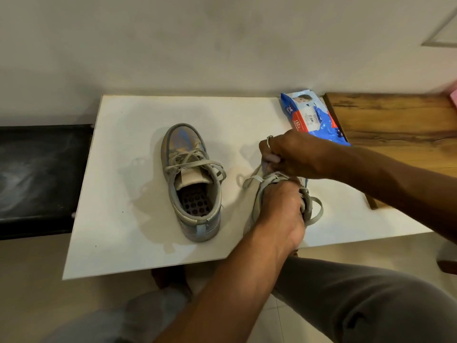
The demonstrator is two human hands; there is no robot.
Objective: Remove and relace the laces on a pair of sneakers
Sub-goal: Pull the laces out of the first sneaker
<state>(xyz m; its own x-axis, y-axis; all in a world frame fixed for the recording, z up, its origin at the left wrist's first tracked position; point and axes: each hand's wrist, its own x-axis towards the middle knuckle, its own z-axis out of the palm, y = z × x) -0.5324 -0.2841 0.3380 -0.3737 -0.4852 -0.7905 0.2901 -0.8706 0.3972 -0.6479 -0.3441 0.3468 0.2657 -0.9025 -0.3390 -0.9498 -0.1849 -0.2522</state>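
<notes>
Head view: a person seated at a white rectangular surface [118,219], both bare hands on one shoe.
Shoe in hand: a grey low-top sneaker [257,209] near the right front edge of the surface, mostly covered by the hands; its long axis appears to run away from the person, toe end far.
Left hand [279,214]: grip closed over the middle and rear of this sneaker, holding it down.
Right hand [289,157]: just beyond the left hand, over the toe end; grip pinched shut on the pale grey flat lace [252,179], which runs from the fingers down to the eyelets.
Lace slack: one loop [317,211] hangs free on the shoe's right side.
Key relation: the lace lies directly under and toward the person from the right grip, so a pull up and away along the shoe's axis would likely draw it out; the right hand is the nearer one.
Other shoe: a matching grey sneaker with blue toe markings [191,179] stands well to the left, still laced, untouched.
Nearby: a blue plastic packet [314,115] at the far right edge.
</notes>
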